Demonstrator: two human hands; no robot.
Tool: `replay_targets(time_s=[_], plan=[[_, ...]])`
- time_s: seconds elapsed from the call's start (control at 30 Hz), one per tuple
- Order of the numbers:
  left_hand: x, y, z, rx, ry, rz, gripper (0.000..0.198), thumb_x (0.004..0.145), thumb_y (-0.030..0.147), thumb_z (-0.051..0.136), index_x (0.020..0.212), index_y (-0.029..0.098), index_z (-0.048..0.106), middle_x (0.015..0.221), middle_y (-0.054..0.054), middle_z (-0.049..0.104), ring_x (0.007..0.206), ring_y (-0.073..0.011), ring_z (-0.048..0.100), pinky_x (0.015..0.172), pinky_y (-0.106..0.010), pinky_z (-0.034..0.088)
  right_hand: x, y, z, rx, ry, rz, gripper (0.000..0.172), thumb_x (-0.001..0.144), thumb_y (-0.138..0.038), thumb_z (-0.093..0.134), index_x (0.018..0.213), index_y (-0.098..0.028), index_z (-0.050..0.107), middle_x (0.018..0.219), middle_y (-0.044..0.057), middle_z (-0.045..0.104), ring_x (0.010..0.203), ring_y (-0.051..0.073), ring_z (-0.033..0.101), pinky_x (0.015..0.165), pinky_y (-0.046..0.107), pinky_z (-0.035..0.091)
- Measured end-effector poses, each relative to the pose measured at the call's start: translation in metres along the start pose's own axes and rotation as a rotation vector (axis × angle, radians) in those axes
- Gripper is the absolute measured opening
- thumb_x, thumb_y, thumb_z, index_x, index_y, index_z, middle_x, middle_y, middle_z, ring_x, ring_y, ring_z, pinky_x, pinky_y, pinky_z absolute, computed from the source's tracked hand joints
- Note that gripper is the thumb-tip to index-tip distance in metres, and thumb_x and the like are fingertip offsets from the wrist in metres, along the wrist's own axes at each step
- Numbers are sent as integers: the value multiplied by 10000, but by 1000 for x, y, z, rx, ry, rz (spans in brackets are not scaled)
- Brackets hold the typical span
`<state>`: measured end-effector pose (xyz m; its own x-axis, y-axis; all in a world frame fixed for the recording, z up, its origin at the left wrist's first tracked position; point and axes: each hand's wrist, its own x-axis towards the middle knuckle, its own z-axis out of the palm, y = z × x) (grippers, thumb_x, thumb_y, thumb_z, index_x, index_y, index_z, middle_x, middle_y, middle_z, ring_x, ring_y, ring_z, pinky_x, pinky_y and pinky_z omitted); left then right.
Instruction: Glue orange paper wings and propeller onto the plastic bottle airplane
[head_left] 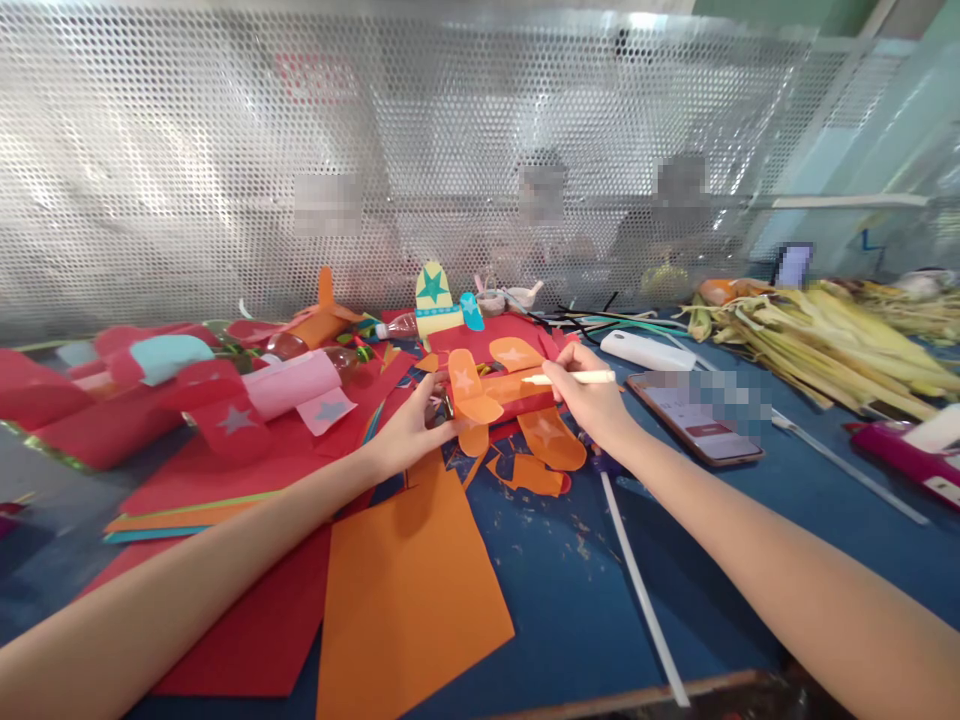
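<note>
An orange and red paper plane (pixel 499 392) with star-marked wings lies on the blue table (pixel 570 590). My left hand (pixel 411 428) grips its front end, fingers closed around it. My right hand (pixel 592 395) is closed on a white stick (pixel 571 378), whose tip touches the plane's body. Orange paper cut-outs (pixel 547 445) lie just below the plane.
A large orange sheet (pixel 409 590) and red sheets (pixel 255 620) cover the near left. More paper planes (pixel 277 395) sit at left and behind. A phone (pixel 701 415), a white case (pixel 645 350), dried leaves (pixel 817 335) and a long white rod (pixel 641 590) lie to the right. A perforated screen (pixel 375 150) backs the table.
</note>
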<state>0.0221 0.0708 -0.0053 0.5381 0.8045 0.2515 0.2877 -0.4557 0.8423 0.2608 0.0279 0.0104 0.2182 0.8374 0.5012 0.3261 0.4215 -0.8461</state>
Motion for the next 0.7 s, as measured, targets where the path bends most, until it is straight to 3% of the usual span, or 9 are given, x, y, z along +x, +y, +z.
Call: replay_targets(time_s=[0.23, 0.7], plan=[[-1, 1, 0, 40, 4, -13, 626, 763, 504, 622, 1249, 193, 379, 1093, -79, 529, 806, -165, 596, 791, -349, 519, 0, 1, 0, 12, -30, -23, 256, 797, -280, 566, 609, -234, 398, 458, -76, 469, 449, 100, 437, 508, 249, 328], [0, -5, -1, 18, 9, -9, 626, 771, 521, 619, 1255, 206, 379, 1081, -69, 515, 825, -165, 587, 842, -372, 515, 1, -2, -2, -54, -41, 4, 203, 707, -246, 525, 582, -244, 365, 428, -82, 412, 427, 110, 383, 484, 259, 297]])
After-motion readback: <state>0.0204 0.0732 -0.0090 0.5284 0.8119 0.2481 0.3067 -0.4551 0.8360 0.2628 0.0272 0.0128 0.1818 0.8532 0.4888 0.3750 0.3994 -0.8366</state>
